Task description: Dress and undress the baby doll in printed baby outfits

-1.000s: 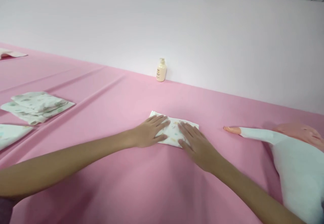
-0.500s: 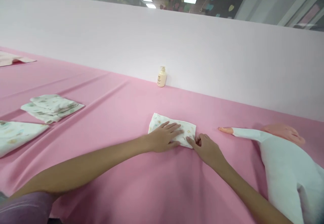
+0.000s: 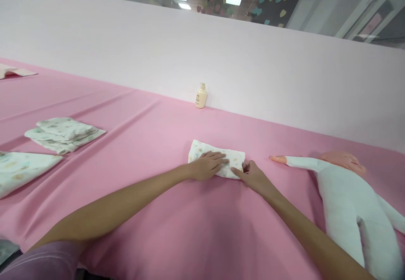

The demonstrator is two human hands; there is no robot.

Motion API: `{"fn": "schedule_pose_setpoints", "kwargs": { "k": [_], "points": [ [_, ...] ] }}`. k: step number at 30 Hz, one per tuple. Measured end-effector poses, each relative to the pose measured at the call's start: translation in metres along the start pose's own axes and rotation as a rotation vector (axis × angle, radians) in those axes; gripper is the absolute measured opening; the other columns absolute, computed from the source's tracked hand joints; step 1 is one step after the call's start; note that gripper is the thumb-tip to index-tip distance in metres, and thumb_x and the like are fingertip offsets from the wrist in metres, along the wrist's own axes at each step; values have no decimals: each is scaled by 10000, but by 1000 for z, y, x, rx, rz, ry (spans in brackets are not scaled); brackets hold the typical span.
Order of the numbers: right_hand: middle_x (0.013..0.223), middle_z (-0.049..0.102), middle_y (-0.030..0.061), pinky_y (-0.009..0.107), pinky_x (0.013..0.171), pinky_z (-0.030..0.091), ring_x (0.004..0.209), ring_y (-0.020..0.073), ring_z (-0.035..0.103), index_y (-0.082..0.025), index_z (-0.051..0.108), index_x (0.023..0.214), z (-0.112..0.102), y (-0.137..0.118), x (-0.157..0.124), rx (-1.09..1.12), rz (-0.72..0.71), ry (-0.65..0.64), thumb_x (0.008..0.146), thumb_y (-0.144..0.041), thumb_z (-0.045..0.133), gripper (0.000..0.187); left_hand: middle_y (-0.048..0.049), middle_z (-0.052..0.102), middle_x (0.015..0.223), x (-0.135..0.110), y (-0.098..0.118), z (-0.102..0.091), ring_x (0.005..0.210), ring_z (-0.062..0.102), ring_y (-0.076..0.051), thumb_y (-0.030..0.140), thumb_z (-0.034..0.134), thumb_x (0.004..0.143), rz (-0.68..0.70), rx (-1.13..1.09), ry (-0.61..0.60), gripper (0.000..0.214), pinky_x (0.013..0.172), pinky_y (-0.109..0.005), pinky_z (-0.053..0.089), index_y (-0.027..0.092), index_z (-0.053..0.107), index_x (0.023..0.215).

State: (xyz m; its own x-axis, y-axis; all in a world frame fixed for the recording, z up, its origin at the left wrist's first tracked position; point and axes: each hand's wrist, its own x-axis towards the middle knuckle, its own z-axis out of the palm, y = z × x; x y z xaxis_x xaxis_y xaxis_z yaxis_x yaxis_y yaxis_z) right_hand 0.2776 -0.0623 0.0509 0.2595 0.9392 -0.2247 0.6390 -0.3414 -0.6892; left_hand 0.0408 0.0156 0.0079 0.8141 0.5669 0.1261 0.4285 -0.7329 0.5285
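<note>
A small white cloth (image 3: 234, 157) with a yellowish print lies folded into a rectangle on the pink sheet. My left hand (image 3: 207, 166) rests flat on its front left part, fingers stretched to the right. At its right end my right hand (image 3: 253, 176) pinches the edge, thumb on top and the other fingers curled at the side and partly under it. The cloth's lower left part is hidden under my left hand.
A cream pump bottle (image 3: 201, 96) stands against the white wall (image 3: 142, 47). On the right lies a baby doll (image 3: 344, 195) in a white suit. Folded printed cloths (image 3: 65, 134) and another printed cloth (image 3: 25, 168) lie left, with a pale pink cloth (image 3: 19, 70) farther back.
Both hands have shifted slightly away from me on the cloth. My right fingers now close on its right edge. The view has turned a little, showing more of the doll.
</note>
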Motion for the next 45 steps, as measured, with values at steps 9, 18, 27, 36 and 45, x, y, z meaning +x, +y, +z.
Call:
{"fn": "schedule_pose_setpoints", "kwargs": {
  "k": [9,18,27,36,45],
  "points": [
    [1035,787,92,286,682,627,830,184,719,-184,687,1089,-2,-13,6,581,155,-194,681,-235,976,502,-101,478,1735,2,-2,-10,1624,401,-320,350,539,1057,15,-166,17,555,1353,-522,318,225,550,1598],
    [1054,757,56,296,606,545,827,206,674,-239,446,1451,18,-53,7,511,-70,-1,735,-345,901,855,-160,693,1467,6,-11,-53,1280,688,-273,677,427,1067,-366,-920,148,624,1074,-391,582,170,720,1281],
    [1099,676,43,380,764,607,899,214,683,-247,450,1411,83,-94,-5,310,-382,-136,786,-528,873,804,-52,699,901,-14,-29,-108,763,640,-169,750,814,775,-478,-630,-17,595,671,-295,466,188,639,863],
    [1340,680,133,551,1085,575,1274,328,620,-263,711,1263,82,-37,-12,-4,-816,213,962,-283,700,301,-64,735,884,-16,-50,-105,796,674,-198,724,756,813,-540,-453,-74,541,671,-297,453,196,646,840],
    [1604,626,34,585,1251,491,1561,287,485,-383,579,1616,92,-11,-11,-129,-932,90,1124,-193,446,544,-16,696,884,-14,-42,-91,777,604,-177,713,851,690,-611,-224,83,575,664,-278,416,214,595,816]
  ]
}}
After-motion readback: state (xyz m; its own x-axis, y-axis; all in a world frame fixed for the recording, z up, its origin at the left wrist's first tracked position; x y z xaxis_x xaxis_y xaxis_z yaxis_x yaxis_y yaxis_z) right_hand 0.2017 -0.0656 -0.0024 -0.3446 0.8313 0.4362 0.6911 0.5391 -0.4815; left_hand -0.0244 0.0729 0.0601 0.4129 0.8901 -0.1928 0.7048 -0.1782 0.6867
